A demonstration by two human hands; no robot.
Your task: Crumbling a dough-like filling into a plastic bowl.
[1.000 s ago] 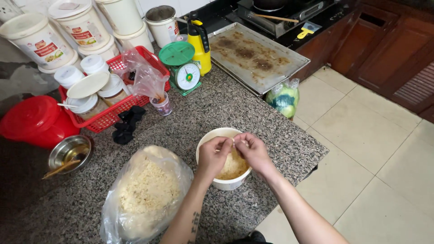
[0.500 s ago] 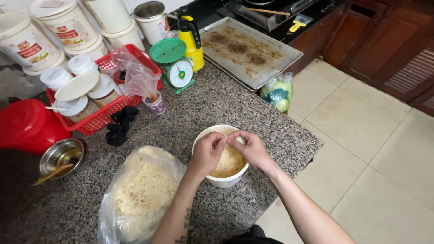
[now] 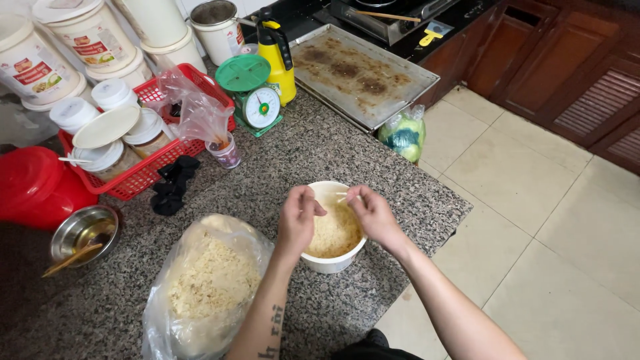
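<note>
Right now the white bowl (image 3: 331, 257) sits near the front edge of the speckled granite counter (image 3: 313, 157), and it holds a mound of pale yellow shredded strands (image 3: 332, 233) that fills it to roughly below the rim. Both hands hover over it. The left hand (image 3: 298, 217) is curled, its fingertips drawn together above the bowl's left rim, apparently pinching a few strands, though the grip itself is partly hidden. The right hand (image 3: 372, 212) is over the right rim, thumb and fingers pressed on a thin pale strand that stretches between the two hands.

Judging by how things lie, the work of picking through or pulling apart the shreds looks partway through: the bowl is well filled, yet just to its left a clear plastic bag (image 3: 203, 290) lies open and bulging with far more of the same shredded stuff.

Farther out, a small steel bowl (image 3: 83, 232) with a wooden utensil rests by a red lidded bucket (image 3: 30, 187). A red basket (image 3: 143, 167) carries lidded jars, with a dark cloth (image 3: 172, 188) and a small cup (image 3: 225, 152) beside it. Behind stand a green kitchen scale (image 3: 252, 97), a yellow bottle (image 3: 279, 53), white tubs, and a stained baking tray (image 3: 360, 73).
</note>
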